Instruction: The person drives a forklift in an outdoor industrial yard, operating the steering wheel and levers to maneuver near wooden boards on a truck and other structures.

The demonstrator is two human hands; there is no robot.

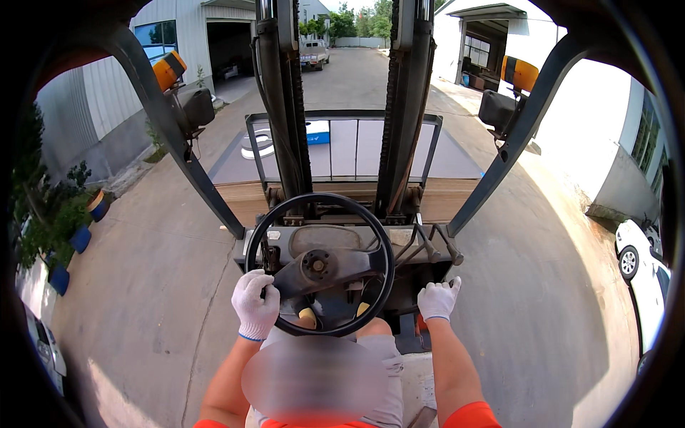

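Observation:
My left hand [255,303], in a white knit glove with a blue cuff edge, is closed at the left side of the black steering wheel [391,274]. My right hand [437,299], gloved alike, is curled just below the control levers [429,245], apart from their knobs. What its fingers hold, if anything, is hidden. Beyond the dashboard [325,240] rises the forklift mast [289,107]. In front of it, a wide stack of flat sheets [453,200] rests behind the load guard frame [433,143]. A blue-and-white box [318,134] and white rolled strip [258,146] lie on top.
A concrete lane [357,71] runs ahead between pale buildings, with a parked truck [314,54] at its far left. Potted plants [80,239] line the left side. A white car [646,278] is at right. Two mirrors [497,110] flank the cab posts.

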